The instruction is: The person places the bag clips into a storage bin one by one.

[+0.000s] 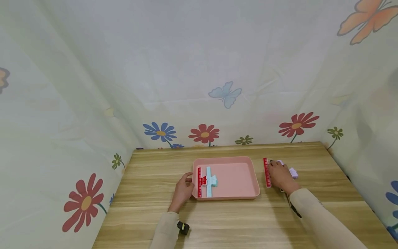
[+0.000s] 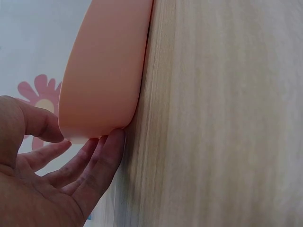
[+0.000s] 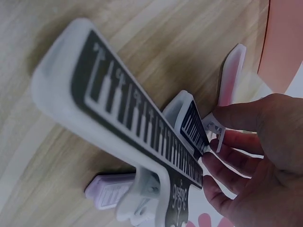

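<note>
A pink tray (image 1: 237, 180) lies on the table with a red clip (image 1: 199, 182) and a light blue clip (image 1: 209, 181) side by side at its left end. My left hand (image 1: 182, 190) is at the tray's left side; its fingertips touch the outside of the wall (image 2: 102, 80). Right of the tray, my right hand (image 1: 280, 176) pinches the handle of another red clip (image 3: 232, 75) between thumb and fingers. Beside that hand are a large black-and-white clip (image 3: 137, 118), a smaller dark clip (image 3: 189, 125) and a purple clip (image 1: 293, 173), partly hidden by the hand.
The wood-grain table (image 1: 224, 224) ends at a pale cloth backdrop (image 1: 174, 69) printed with flowers and butterflies. A small black device (image 1: 183, 227) is strapped at the left wrist.
</note>
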Available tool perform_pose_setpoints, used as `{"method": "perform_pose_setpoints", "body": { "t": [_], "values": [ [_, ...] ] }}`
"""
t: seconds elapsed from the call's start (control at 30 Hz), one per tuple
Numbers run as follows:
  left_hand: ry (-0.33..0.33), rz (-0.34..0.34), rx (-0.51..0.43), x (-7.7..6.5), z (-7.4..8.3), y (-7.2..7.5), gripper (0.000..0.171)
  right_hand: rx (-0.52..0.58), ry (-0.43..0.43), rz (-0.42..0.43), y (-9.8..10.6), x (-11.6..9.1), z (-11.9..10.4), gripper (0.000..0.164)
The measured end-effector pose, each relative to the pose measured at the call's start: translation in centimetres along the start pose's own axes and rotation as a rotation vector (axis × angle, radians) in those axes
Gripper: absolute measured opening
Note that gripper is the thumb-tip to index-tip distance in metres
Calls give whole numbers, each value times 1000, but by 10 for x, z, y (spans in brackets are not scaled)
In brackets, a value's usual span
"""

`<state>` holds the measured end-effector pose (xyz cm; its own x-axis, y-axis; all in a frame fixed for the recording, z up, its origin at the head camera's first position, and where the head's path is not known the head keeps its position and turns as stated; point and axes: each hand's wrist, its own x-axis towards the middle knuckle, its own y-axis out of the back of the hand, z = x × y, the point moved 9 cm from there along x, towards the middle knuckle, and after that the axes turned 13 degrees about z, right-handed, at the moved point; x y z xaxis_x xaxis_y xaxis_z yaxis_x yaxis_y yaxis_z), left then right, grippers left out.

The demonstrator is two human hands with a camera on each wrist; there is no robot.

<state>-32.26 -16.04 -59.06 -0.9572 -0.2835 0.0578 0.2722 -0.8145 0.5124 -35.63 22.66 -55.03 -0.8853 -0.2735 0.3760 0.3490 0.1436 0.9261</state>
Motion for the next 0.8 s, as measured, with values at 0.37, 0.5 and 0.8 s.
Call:
{"method": "perform_pose_setpoints", "body": {
  "t": [0.37,0.5,0.8],
  "values": [
    [-8,6,-7,0,1,1,46,-20,-4,-22,-9,-3,3,24],
    [-6,6,-6,0,1,1,46,-14,0,-34,-12,-5,5,25],
    [5,-3,3,0,-1,-1,47,34,21,-28,-14,-8,1,30]
  ]
}}
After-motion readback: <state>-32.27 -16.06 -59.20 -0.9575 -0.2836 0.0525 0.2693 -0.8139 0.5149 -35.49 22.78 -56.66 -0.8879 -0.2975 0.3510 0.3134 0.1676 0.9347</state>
